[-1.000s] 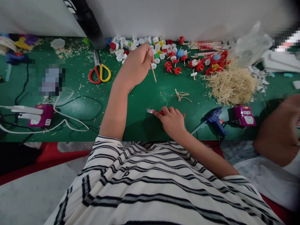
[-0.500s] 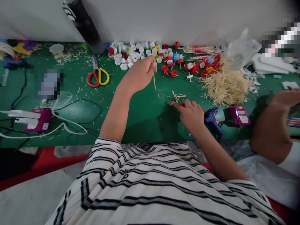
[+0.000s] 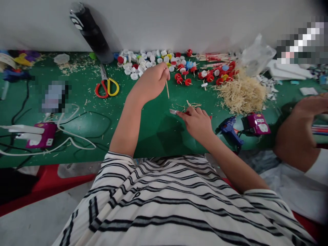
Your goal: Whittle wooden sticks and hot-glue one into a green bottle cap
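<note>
My left hand [image 3: 151,82] pinching a stick [image 3: 167,89] above the table [image 3: 153,130], my right hand [image 3: 197,122] clamped on a knife [image 3: 173,111]

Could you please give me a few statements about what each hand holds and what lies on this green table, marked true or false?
1. The left hand holds a thin wooden stick. True.
2. The right hand holds the scissors. False: it grips a small cutter with a grey blade; the scissors lie untouched on the green table.
3. The blue glue gun lies right of the right hand. True.
4. The bottle caps sit at the table's near edge. False: they lie along the far side, by the wall.
</note>
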Demonstrator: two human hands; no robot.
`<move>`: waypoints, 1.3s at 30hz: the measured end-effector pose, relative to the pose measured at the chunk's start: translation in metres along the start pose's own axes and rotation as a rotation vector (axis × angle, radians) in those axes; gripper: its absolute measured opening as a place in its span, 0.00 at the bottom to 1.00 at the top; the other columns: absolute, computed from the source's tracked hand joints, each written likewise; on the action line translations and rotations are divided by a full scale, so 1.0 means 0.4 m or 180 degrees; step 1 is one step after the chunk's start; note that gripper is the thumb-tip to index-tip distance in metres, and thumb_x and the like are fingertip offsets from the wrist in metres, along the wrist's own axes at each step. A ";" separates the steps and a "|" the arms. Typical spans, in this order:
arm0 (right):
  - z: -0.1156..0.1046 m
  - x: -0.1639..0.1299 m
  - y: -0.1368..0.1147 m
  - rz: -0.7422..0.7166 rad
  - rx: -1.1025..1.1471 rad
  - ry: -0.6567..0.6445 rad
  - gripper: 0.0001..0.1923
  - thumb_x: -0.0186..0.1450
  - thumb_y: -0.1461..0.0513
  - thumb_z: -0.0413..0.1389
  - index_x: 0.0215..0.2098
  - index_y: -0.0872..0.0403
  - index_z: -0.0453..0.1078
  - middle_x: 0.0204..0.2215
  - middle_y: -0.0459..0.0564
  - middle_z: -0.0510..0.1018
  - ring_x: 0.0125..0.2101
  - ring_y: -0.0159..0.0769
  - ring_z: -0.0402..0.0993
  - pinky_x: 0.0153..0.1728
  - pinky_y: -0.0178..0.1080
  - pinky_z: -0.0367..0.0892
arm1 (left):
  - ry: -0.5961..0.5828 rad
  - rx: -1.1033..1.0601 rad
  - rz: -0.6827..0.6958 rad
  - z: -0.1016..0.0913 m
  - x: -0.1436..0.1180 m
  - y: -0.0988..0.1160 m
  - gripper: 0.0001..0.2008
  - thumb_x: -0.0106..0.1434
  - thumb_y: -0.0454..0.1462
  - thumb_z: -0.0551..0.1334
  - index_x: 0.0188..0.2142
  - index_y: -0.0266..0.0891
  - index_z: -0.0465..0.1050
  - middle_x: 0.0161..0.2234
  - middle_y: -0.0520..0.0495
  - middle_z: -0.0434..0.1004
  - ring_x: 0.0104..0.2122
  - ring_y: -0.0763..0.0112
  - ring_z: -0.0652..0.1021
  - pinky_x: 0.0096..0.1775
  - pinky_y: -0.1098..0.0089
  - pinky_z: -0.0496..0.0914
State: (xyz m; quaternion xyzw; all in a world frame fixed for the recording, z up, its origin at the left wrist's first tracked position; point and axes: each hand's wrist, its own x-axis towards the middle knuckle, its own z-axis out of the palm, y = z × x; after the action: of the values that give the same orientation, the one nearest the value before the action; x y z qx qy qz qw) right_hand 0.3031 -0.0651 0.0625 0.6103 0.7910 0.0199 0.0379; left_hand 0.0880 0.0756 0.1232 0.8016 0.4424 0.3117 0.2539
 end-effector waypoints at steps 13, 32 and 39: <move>-0.048 0.085 0.176 -0.0282 -0.0425 -0.0403 0.24 0.78 0.59 0.47 0.65 0.42 0.79 0.49 0.57 0.79 0.44 0.48 0.70 0.38 0.45 0.58 | -0.0265 -0.0325 0.0005 -0.014 0.009 -0.026 0.18 0.79 0.46 0.52 0.36 0.42 0.71 0.30 0.46 0.77 0.32 0.65 0.78 0.43 0.63 0.72; 0.006 0.007 0.185 -0.0343 0.0290 0.0273 0.21 0.79 0.58 0.49 0.61 0.42 0.80 0.50 0.53 0.81 0.45 0.45 0.73 0.37 0.42 0.61 | -0.0295 0.0144 0.0311 0.195 0.039 -0.056 0.15 0.80 0.42 0.48 0.35 0.44 0.60 0.29 0.46 0.71 0.26 0.65 0.69 0.32 0.63 0.58; 0.000 0.083 0.192 -0.0894 0.1179 0.0099 0.19 0.76 0.58 0.57 0.62 0.42 0.79 0.47 0.50 0.85 0.45 0.41 0.82 0.36 0.38 0.70 | 0.0441 -0.0373 0.0590 0.258 0.038 -0.123 0.22 0.80 0.54 0.41 0.34 0.46 0.58 0.25 0.50 0.67 0.24 0.66 0.67 0.31 0.63 0.59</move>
State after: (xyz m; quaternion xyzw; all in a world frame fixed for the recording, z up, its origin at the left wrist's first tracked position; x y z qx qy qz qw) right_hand 0.3686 -0.0136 0.0675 0.4904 0.8588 -0.1216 -0.0845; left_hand 0.1422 0.0989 0.0240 0.7994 0.3640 0.4138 0.2392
